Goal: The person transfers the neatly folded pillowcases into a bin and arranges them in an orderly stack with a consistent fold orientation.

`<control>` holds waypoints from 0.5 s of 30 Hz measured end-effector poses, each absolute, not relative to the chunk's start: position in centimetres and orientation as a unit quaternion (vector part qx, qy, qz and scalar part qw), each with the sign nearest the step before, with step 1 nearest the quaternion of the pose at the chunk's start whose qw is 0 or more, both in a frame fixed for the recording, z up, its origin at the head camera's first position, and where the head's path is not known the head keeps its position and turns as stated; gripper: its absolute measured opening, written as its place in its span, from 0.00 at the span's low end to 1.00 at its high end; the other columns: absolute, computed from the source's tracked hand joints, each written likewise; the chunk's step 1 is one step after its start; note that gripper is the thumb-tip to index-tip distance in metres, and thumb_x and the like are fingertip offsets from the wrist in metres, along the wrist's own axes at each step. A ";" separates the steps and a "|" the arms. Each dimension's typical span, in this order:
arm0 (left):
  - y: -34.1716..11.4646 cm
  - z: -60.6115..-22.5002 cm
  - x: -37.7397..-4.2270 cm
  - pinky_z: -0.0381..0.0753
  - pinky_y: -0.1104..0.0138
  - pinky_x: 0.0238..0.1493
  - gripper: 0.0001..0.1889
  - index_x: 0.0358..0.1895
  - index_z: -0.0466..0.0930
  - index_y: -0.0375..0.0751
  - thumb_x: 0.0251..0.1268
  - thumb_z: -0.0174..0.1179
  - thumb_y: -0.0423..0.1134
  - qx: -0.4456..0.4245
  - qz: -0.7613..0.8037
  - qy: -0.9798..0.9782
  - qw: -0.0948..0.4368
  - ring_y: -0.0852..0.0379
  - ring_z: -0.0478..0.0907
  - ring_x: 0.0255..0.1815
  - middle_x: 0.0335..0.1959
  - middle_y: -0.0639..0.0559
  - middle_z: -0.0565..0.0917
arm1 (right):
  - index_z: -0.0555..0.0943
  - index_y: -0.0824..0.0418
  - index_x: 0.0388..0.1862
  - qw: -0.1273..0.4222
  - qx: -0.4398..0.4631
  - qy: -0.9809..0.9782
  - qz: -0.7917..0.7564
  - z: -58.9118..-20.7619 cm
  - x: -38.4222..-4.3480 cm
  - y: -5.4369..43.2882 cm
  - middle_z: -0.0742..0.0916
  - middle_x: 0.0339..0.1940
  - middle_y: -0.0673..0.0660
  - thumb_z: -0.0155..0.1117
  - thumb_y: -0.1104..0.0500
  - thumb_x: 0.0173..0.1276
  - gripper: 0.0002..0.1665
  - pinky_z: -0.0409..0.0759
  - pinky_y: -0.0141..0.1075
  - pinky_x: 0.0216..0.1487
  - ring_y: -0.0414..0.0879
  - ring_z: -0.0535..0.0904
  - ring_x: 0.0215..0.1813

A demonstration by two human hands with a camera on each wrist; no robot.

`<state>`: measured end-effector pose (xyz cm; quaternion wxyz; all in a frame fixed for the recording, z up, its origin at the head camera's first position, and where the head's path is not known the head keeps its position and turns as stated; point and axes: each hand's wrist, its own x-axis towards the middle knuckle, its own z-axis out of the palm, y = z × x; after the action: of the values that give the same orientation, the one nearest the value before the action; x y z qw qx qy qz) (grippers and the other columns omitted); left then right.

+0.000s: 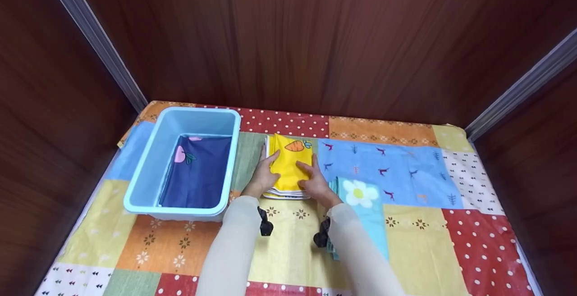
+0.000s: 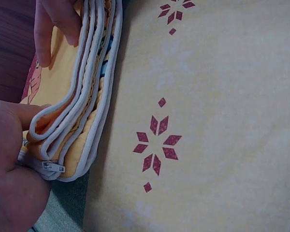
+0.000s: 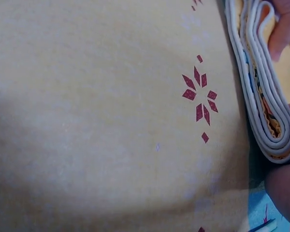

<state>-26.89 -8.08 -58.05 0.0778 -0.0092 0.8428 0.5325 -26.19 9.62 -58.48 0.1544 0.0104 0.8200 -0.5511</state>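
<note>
A folded yellow cushion cover (image 1: 288, 167) with a carrot print and white piping lies in the middle of the patchwork cloth. Its stacked layers and a zip pull (image 2: 53, 166) show in the left wrist view. My left hand (image 1: 264, 175) holds its left side, thumb on top. Gripping the right side is my right hand (image 1: 317, 183), its thumb and a finger over the top layer. Some fingers are hidden behind and beside the folds. In the right wrist view, rounded folds of the cover (image 3: 263, 92) show between parts of both hands.
A light blue plastic basin (image 1: 180, 211) stands on the left, with folded navy fabric (image 1: 203, 174) inside. Folded turquoise fabric (image 1: 375, 218) with a white flower lies partly under my right forearm. Brown wooden panels (image 1: 288, 48) enclose the back and sides.
</note>
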 end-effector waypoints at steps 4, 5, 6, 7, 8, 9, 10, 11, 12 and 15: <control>-8.1 -58.2 -26.8 0.60 0.57 0.76 0.38 0.79 0.58 0.39 0.67 0.58 0.20 -0.010 0.531 0.843 0.082 0.46 0.37 0.84 0.85 0.46 0.34 | 0.70 0.60 0.76 0.162 0.018 0.821 -0.547 -58.5 -26.3 9.7 0.39 0.86 0.52 0.54 0.74 0.70 0.35 0.44 0.48 0.81 0.54 0.39 0.84; -8.1 -58.2 -26.8 0.60 0.56 0.76 0.38 0.79 0.58 0.38 0.67 0.58 0.20 -0.011 0.530 0.844 0.082 0.46 0.37 0.84 0.85 0.46 0.34 | 0.71 0.61 0.76 0.162 0.017 0.820 -0.548 -58.5 -26.3 9.8 0.40 0.86 0.52 0.54 0.75 0.70 0.35 0.43 0.48 0.81 0.54 0.39 0.84; -8.1 -58.2 -26.8 0.60 0.56 0.76 0.38 0.79 0.57 0.37 0.67 0.58 0.21 -0.011 0.530 0.844 0.083 0.46 0.38 0.84 0.85 0.45 0.34 | 0.71 0.61 0.75 0.162 0.018 0.819 -0.550 -58.5 -26.2 9.8 0.40 0.86 0.52 0.54 0.75 0.70 0.35 0.43 0.48 0.82 0.54 0.40 0.84; -8.1 -58.2 -26.8 0.60 0.56 0.76 0.38 0.79 0.57 0.37 0.67 0.58 0.21 -0.012 0.528 0.845 0.084 0.46 0.38 0.84 0.85 0.45 0.34 | 0.72 0.62 0.75 0.161 0.018 0.816 -0.554 -58.5 -26.2 9.8 0.41 0.86 0.52 0.54 0.75 0.69 0.35 0.43 0.47 0.82 0.54 0.40 0.84; -8.2 -58.1 -26.8 0.59 0.56 0.77 0.38 0.79 0.57 0.36 0.67 0.58 0.21 -0.011 0.528 0.845 0.083 0.46 0.38 0.84 0.85 0.44 0.34 | 0.72 0.62 0.74 0.159 0.016 0.815 -0.557 -58.5 -26.2 9.8 0.41 0.86 0.52 0.54 0.76 0.68 0.35 0.43 0.47 0.82 0.54 0.40 0.84; -8.2 -58.2 -26.8 0.59 0.56 0.77 0.38 0.79 0.58 0.35 0.67 0.58 0.20 -0.010 0.530 0.844 0.082 0.45 0.38 0.84 0.85 0.44 0.34 | 0.72 0.64 0.74 0.156 0.013 0.813 -0.561 -58.4 -26.2 9.8 0.42 0.86 0.54 0.54 0.76 0.67 0.35 0.44 0.47 0.82 0.54 0.40 0.84; -8.2 -58.2 -26.8 0.59 0.56 0.77 0.38 0.79 0.58 0.35 0.66 0.58 0.20 -0.008 0.531 0.843 0.081 0.45 0.38 0.84 0.85 0.43 0.35 | 0.73 0.65 0.73 0.153 0.011 0.811 -0.565 -58.4 -26.2 9.8 0.43 0.86 0.55 0.54 0.77 0.66 0.35 0.45 0.47 0.81 0.55 0.40 0.84; -8.3 -58.2 -26.9 0.59 0.56 0.77 0.38 0.79 0.58 0.34 0.66 0.58 0.20 -0.007 0.534 0.842 0.080 0.44 0.39 0.84 0.85 0.42 0.35 | 0.73 0.66 0.72 0.151 0.010 0.808 -0.570 -58.4 -26.3 9.8 0.43 0.86 0.55 0.54 0.77 0.65 0.35 0.46 0.46 0.81 0.55 0.40 0.84; -8.3 -58.2 -26.9 0.60 0.56 0.76 0.38 0.78 0.58 0.33 0.65 0.58 0.19 -0.006 0.537 0.840 0.080 0.44 0.39 0.83 0.85 0.42 0.35 | 0.73 0.67 0.72 0.150 0.011 0.805 -0.574 -58.4 -26.3 9.8 0.44 0.86 0.55 0.54 0.77 0.65 0.35 0.46 0.46 0.81 0.55 0.40 0.84; -8.3 -58.3 -26.9 0.61 0.56 0.76 0.38 0.79 0.58 0.34 0.66 0.57 0.18 -0.012 0.553 0.829 0.084 0.45 0.39 0.83 0.85 0.44 0.35 | 0.73 0.67 0.72 0.159 0.021 0.793 -0.587 -58.3 -26.4 9.9 0.44 0.86 0.54 0.52 0.78 0.65 0.35 0.52 0.46 0.80 0.54 0.43 0.84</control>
<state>-26.94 -8.32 -58.28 0.0842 -0.0117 0.8290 0.5527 -26.37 9.88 -58.27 0.1587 0.0210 0.7932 -0.5875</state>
